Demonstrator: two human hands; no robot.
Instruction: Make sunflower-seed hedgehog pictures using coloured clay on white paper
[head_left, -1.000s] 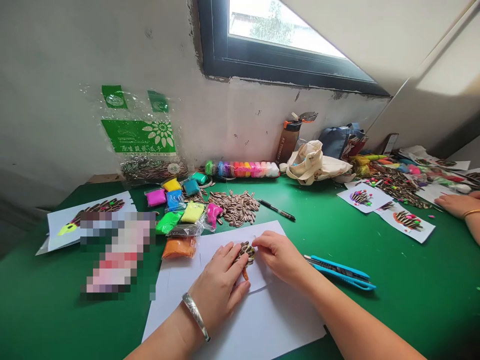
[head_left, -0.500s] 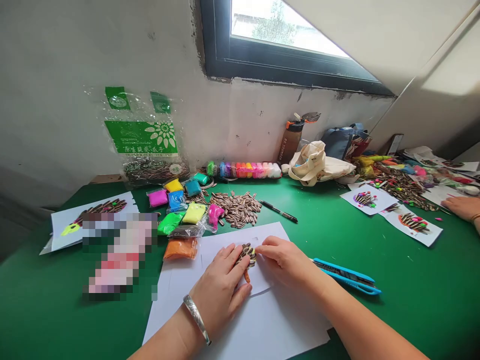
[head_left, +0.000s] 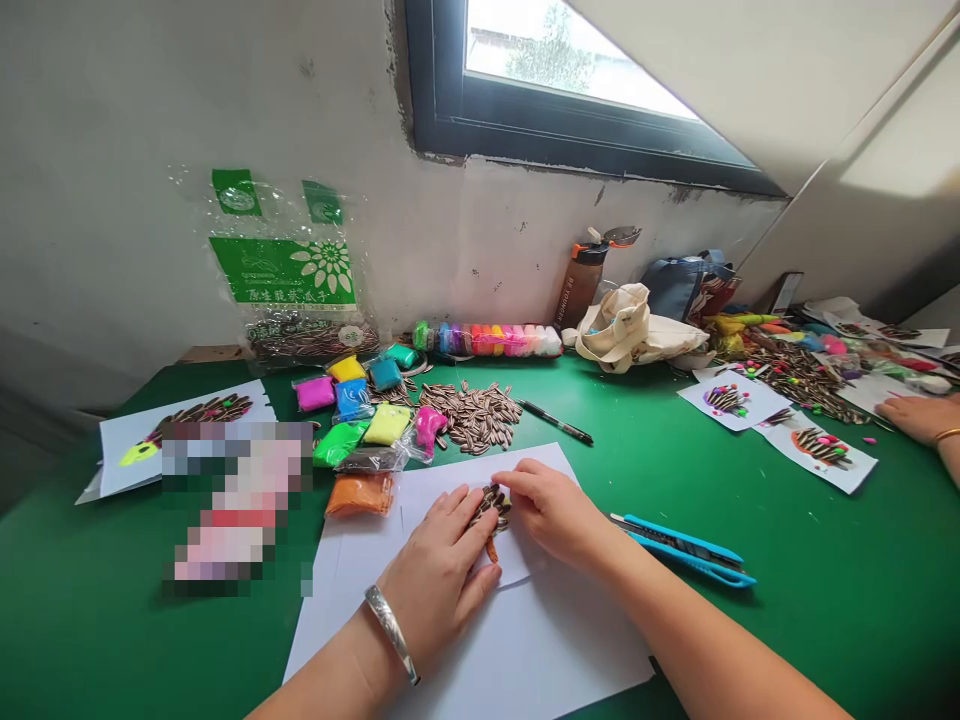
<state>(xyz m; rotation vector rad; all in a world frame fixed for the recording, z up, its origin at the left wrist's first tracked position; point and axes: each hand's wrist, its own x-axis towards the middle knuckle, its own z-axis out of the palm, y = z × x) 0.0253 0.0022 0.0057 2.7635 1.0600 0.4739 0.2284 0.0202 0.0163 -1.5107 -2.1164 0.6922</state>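
A small picture made of striped sunflower seeds (head_left: 491, 503) lies on a white sheet (head_left: 517, 640) on the green table (head_left: 825, 600). My left hand (head_left: 439, 575), with a silver bangle on the wrist, lies flat on the paper and its fingertips touch the seeds' left side. My right hand (head_left: 547, 510) pinches at the seeds' right edge with thumb and forefinger; whether a seed is between them is hidden. An orange bit sticks out below the seeds.
A pile of loose seeds (head_left: 476, 413), coloured clay packets (head_left: 352, 410), a black pen (head_left: 555, 421) and a blue utility knife (head_left: 686, 550) lie around the sheet. Another person's hand (head_left: 915, 415) rests at the far right among finished pictures (head_left: 817, 448). A bottle (head_left: 581, 280) and bags stand by the wall.
My right hand has shifted slightly left onto the seed picture. My left hand has stayed put. The view has wobbled a little.
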